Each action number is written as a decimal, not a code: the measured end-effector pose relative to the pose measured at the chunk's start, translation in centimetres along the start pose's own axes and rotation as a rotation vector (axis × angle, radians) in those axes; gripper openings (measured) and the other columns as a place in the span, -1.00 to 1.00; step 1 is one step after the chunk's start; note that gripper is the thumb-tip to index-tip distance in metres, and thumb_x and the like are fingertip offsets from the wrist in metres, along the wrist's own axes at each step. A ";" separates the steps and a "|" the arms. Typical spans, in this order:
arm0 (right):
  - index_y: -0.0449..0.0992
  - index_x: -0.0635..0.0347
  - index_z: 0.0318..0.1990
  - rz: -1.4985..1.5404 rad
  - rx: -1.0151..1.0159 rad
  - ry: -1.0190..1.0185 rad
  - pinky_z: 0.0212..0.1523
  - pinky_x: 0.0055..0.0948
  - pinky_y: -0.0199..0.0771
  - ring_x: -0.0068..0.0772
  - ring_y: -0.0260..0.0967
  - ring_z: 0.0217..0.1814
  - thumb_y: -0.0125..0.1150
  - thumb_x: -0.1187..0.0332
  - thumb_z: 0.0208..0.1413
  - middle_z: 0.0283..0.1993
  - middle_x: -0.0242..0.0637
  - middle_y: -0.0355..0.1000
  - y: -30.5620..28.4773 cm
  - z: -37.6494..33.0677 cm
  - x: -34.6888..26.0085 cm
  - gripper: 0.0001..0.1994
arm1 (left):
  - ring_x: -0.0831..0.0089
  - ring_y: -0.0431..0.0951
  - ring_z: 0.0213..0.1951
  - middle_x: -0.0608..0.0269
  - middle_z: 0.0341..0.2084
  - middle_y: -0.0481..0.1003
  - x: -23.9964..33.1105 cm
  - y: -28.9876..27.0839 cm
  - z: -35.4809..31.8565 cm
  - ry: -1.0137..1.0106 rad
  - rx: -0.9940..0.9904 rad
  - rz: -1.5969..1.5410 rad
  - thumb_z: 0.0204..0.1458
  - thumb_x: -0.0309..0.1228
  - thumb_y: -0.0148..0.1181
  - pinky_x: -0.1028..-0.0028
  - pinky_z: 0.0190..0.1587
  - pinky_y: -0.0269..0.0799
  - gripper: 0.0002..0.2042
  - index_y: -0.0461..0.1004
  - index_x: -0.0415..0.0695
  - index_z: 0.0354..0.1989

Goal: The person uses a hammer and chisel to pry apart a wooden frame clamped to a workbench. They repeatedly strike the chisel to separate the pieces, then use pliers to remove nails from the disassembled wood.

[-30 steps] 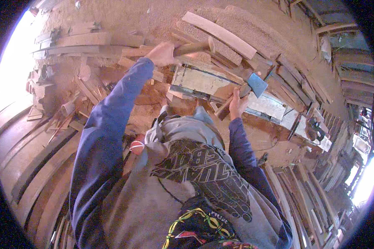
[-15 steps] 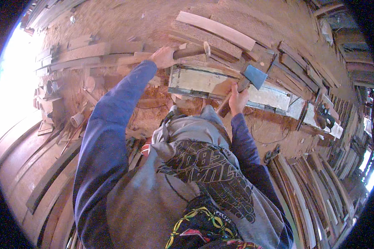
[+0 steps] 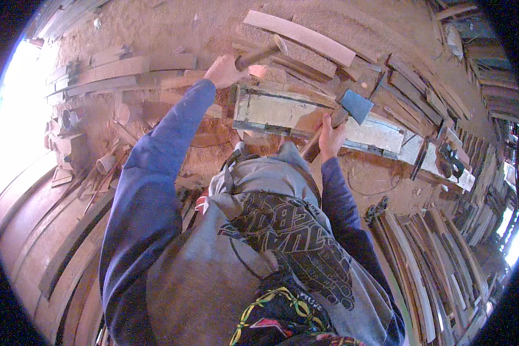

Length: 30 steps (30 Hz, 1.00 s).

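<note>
My left hand is closed round one end of a short, rounded wooden piece, held past the bench's left end. The piece slants up to the right, its pale far end flaring slightly. My right hand grips a hatchet by its wooden handle. Its blue-grey head lies over the far edge of a long, narrow wooden bench, while the handle slopes down to the left. The two tools are apart.
Planks and offcuts lie on the sawdust-covered ground beyond the bench. A hand plane rests at the bench's right end. Stacked wood strips stand at the lower right. A white cup-like container is at the left.
My left hand has shifted slightly left and up, and the wooden piece in it now tilts more steeply. My right hand and the hatchet have hardly moved.
</note>
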State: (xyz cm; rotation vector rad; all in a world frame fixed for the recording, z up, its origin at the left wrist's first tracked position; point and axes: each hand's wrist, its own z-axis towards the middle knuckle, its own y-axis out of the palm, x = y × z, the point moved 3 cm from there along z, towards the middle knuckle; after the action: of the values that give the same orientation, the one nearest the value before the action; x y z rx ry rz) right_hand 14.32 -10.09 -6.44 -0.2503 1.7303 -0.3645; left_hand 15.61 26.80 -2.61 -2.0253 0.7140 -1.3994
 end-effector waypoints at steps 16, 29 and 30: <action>0.48 0.33 -0.17 -0.096 0.005 0.104 -0.27 -0.14 0.46 -0.15 0.51 -0.33 0.30 0.24 0.08 -0.35 -0.10 0.54 0.0 0.6 3.4 -0.69 | -0.06 0.58 -0.19 0.03 -0.12 0.48 4.7 4.2 -6.8 -0.046 0.091 0.378 -0.08 -0.43 0.16 0.04 -0.12 0.49 -0.72 0.53 -0.19 -0.15; 0.51 0.40 -0.39 -0.061 0.005 0.169 -0.22 0.00 0.44 0.16 0.50 -0.26 0.24 0.05 0.06 -0.37 0.11 0.52 0.0 -0.2 1.4 -0.55 | -0.06 0.61 -0.21 -0.20 -0.35 0.57 3.1 4.9 -4.5 -0.063 0.036 0.440 -0.04 -0.25 0.17 0.05 -0.17 0.52 -0.70 0.59 -0.28 -0.31; 0.51 0.39 -0.37 -0.268 0.053 0.170 -0.24 -0.02 0.45 0.15 0.51 -0.28 0.24 0.05 0.05 -0.38 0.10 0.52 -0.2 -0.3 1.0 -0.56 | -0.08 0.60 -0.19 -0.20 -0.29 0.57 3.1 4.6 -4.3 -0.149 0.043 0.418 -0.02 -0.12 0.20 0.05 -0.14 0.50 -0.60 0.59 -0.27 -0.23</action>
State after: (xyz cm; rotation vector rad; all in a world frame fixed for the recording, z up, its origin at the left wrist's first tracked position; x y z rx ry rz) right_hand 13.87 -10.65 -7.22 -0.4248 1.8549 -0.6414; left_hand 11.97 20.79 -2.66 -1.7922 0.9645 -1.0039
